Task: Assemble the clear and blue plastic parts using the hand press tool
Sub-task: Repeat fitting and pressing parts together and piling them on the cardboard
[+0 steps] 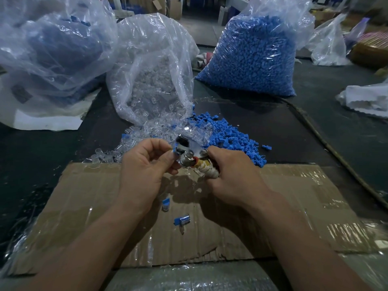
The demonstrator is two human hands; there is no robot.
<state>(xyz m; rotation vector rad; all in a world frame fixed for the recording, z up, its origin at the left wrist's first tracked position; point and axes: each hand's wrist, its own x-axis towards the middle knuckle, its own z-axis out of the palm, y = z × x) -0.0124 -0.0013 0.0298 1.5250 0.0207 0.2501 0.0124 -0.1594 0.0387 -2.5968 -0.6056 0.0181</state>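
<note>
Desk [273, 127], dark and wide, carries all that we see. At its far side stand three plastic bags: a left bag [52, 49] with blue pieces dimly showing inside, a middle bag [151, 80] of clear parts lying open toward us, and a right bag [252, 55] packed full of blue parts. A taped cardboard sheet [294, 196] lies on the near part of the desk, under our forearms. Between the sheet and the bags we see a loose heap of blue parts [231, 141] and, to its left, spilled clear parts [109, 156].

Above the sheet's far edge, our right hand [233, 177] grips the wrapped handle of the hand press tool [189, 152], whose metal head points left. Our left hand [144, 166] pinches a blue part [173, 152] between thumb and forefinger, right at that head. Two joined clear-and-blue pieces [165, 204] lie on the cardboard near our left wrist.
</note>
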